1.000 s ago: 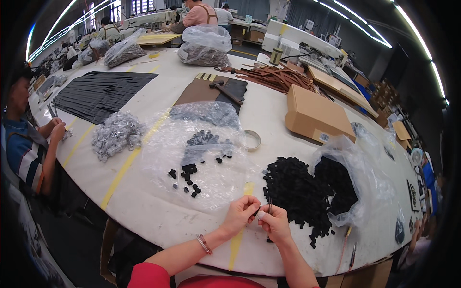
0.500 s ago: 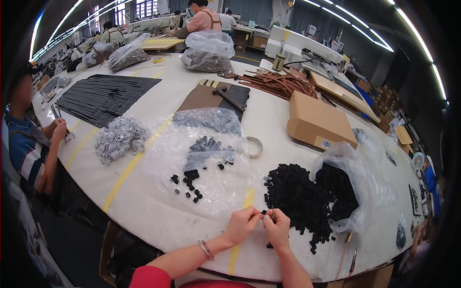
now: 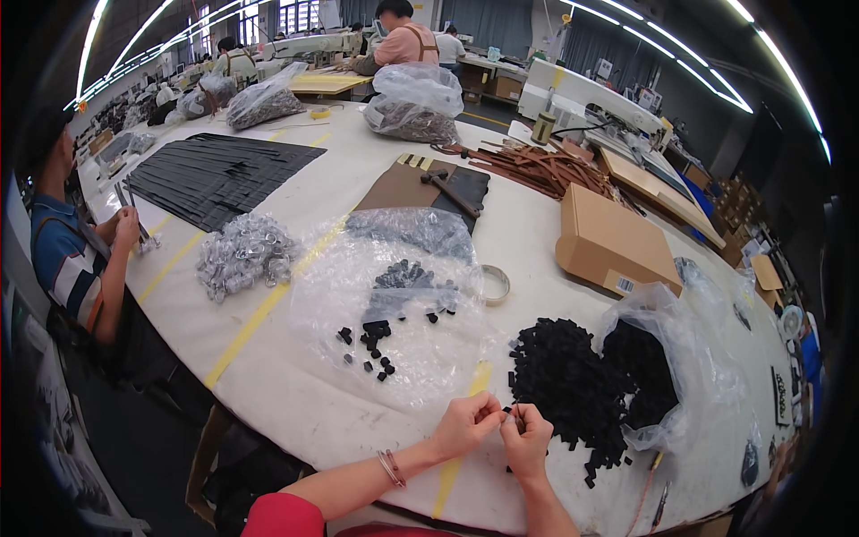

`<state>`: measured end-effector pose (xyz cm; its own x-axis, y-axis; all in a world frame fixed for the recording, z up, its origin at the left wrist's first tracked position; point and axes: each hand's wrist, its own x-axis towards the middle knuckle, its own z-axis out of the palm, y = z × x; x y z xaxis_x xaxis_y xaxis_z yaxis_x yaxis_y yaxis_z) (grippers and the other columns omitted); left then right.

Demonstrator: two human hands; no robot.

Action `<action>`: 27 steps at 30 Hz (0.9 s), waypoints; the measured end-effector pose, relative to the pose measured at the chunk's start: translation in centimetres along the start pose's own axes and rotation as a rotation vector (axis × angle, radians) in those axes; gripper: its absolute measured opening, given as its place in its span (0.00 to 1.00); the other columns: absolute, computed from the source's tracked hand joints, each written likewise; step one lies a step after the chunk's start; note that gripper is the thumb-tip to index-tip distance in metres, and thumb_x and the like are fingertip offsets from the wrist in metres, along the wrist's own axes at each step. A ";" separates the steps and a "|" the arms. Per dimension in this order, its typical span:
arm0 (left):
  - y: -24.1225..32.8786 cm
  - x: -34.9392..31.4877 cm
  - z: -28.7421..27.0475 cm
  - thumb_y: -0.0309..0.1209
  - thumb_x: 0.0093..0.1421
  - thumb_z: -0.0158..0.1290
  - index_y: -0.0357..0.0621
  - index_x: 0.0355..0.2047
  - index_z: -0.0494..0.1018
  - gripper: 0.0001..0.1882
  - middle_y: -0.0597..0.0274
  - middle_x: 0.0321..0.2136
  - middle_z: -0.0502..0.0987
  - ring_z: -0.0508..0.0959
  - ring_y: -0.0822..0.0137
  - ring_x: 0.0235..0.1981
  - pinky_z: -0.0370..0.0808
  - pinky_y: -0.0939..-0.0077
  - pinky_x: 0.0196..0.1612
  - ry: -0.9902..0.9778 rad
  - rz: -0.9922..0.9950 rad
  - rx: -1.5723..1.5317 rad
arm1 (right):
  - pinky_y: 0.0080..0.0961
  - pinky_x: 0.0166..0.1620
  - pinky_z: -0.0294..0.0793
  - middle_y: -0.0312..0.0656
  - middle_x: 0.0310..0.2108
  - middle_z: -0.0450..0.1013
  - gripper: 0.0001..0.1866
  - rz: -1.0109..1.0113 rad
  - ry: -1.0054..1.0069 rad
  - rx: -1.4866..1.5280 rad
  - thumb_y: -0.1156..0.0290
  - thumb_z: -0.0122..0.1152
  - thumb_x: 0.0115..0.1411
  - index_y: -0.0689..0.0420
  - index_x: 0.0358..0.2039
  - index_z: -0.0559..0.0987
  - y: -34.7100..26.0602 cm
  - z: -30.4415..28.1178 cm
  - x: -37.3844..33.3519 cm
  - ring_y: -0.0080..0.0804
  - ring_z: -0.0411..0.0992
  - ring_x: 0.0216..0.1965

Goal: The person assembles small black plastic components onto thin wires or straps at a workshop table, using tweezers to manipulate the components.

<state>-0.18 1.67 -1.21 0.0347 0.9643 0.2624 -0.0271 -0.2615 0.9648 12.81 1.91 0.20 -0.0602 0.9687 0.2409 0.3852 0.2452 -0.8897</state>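
Both of my hands meet over the table's near edge, fingertips pinched together. My left hand [image 3: 467,424], with bracelets on its wrist, pinches close to a small black piece [image 3: 507,410] at the fingertips. Right beside it, my right hand [image 3: 528,438] is closed, with a thin dark item barely showing at its fingers; its kind is too small to tell. A large heap of small black pieces [image 3: 565,371] lies just beyond and right of my hands, spilling from a clear plastic bag [image 3: 684,358]. More black pieces [image 3: 376,333] rest on a clear plastic sheet [image 3: 313,313] to the left.
Farther off are a hammer [image 3: 452,193] on a board, a tape roll [image 3: 495,285], a cardboard box [image 3: 617,237], brown straps [image 3: 537,167], black strips [image 3: 224,179] and a pile of clear-wrapped rings [image 3: 246,255]. A co-worker [image 3: 80,251] works at the left edge.
The whole view has shifted, so the table's things appear slightly farther right and lower. My hands stay together at the same spot by the heap, fingers still pinched.
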 end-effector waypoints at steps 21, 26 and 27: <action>0.3 0.4 -0.6 0.27 0.54 0.49 0.40 0.27 0.66 0.04 0.66 0.18 0.70 0.70 0.77 0.13 0.65 0.87 0.14 -0.219 -0.572 -0.593 | 0.17 0.17 0.66 0.40 0.13 0.67 0.06 -0.379 0.100 -0.252 0.81 0.56 0.41 0.61 0.23 0.70 0.6 -0.2 -0.4 0.23 0.68 0.13; 1.0 0.3 -0.5 0.26 0.54 0.48 0.40 0.27 0.65 0.03 0.67 0.17 0.69 0.70 0.77 0.14 0.65 0.87 0.14 -0.208 -0.580 -0.608 | 0.16 0.17 0.65 0.39 0.12 0.67 0.06 -0.405 0.104 -0.232 0.81 0.56 0.41 0.62 0.23 0.70 0.4 -0.1 -0.3 0.22 0.67 0.12; 1.0 0.3 -0.4 0.25 0.54 0.47 0.40 0.27 0.65 0.03 0.67 0.17 0.69 0.69 0.78 0.13 0.65 0.88 0.14 -0.198 -0.573 -0.615 | 0.15 0.16 0.64 0.38 0.12 0.67 0.06 -0.424 0.115 -0.233 0.81 0.55 0.42 0.62 0.23 0.70 0.4 -0.1 -0.2 0.19 0.65 0.12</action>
<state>-0.58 1.70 -0.15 0.3800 0.9012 -0.2086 -0.4865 0.3865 0.7835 13.07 1.85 -0.18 -0.1591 0.7717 0.6157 0.5454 0.5886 -0.5968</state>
